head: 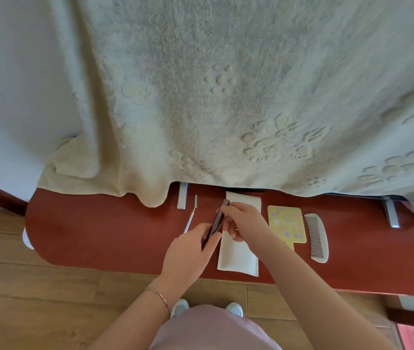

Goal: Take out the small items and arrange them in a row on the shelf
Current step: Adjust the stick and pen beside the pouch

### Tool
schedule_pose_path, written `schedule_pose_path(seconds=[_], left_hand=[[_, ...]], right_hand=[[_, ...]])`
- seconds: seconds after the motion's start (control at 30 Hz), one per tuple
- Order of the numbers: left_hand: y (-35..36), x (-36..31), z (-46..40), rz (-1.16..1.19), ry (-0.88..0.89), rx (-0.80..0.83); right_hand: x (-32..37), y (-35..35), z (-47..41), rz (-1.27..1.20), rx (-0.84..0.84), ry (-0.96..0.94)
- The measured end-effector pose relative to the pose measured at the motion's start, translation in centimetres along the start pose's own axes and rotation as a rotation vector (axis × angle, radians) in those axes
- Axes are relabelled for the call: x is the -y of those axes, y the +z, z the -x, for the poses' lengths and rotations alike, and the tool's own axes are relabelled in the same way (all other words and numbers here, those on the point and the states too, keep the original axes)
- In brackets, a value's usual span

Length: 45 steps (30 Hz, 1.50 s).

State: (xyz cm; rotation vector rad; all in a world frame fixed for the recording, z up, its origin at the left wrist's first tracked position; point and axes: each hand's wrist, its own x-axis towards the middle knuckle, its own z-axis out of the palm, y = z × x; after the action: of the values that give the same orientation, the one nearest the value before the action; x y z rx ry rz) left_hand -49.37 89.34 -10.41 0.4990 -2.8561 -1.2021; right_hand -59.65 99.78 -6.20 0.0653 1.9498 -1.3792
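Observation:
A dark slim pen-like stick (219, 216) is held over the red-brown shelf (99, 231). My left hand (188, 251) grips its near end and my right hand (243, 223) pinches its far part. Under my hands lies a white cloth pouch (238, 258). To its left a thin white brush-tipped tool (191, 218) lies on the shelf. To the right lie a yellow hand mirror with purple dots (286, 224) and a grey comb (317, 237), side by side.
A cream towel (226, 97) hangs down over something standing on the shelf, with two grey metal feet (182, 198) (391, 213) showing below its hem. Wooden floor (36, 299) runs along the shelf's front edge. My shoes (180, 306) stand close to it.

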Motion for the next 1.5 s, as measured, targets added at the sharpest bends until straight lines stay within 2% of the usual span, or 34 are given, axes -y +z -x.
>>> schedule_pose_path(seconds=[0.33, 0.67, 1.03, 1.1, 1.2, 1.27, 1.33, 1.4, 1.5], left_hand=[[-0.5, -0.8, 0.5, 0.025, 0.054, 0.032], [-0.7, -0.9, 1.2, 0.055, -0.002, 0.062], [-1.5, -0.6, 1.1, 0.037, -0.01, -0.008], [-1.4, -0.1, 1.3, 0.008, -0.006, -0.003], [-0.7, 1.0, 3.0, -0.04, -0.052, 0.101], [-0.8, 1.6, 3.6, 0.014, -0.121, 0.111], [-0.8, 2.0, 2.9, 0.029, -0.134, 0.029], [-1.0, 2.0, 1.7, -0.045, -0.095, -0.031], [-1.3, 1.8, 0.2, -0.204, -0.059, 0.012]], right_hand=[[-0.3, -1.1, 0.8, -0.042, -0.011, -0.076], [-1.0, -0.2, 0.4, -0.131, -0.036, -0.053], [-1.2, 1.3, -0.1, -0.183, -0.043, -0.051], [-1.1, 0.9, -0.8, -0.201, -0.113, -0.048], [-0.3, -2.5, -3.0, -0.155, -0.276, -0.074], [-0.4, -4.0, -3.4, -0.054, -0.226, -0.059], [-1.4, -3.4, -3.3, 0.054, -0.174, -0.034], [-2.1, -2.2, -3.0, 0.115, -0.207, -0.01], [-1.3, -1.0, -3.3, 0.237, -0.217, -0.088]])
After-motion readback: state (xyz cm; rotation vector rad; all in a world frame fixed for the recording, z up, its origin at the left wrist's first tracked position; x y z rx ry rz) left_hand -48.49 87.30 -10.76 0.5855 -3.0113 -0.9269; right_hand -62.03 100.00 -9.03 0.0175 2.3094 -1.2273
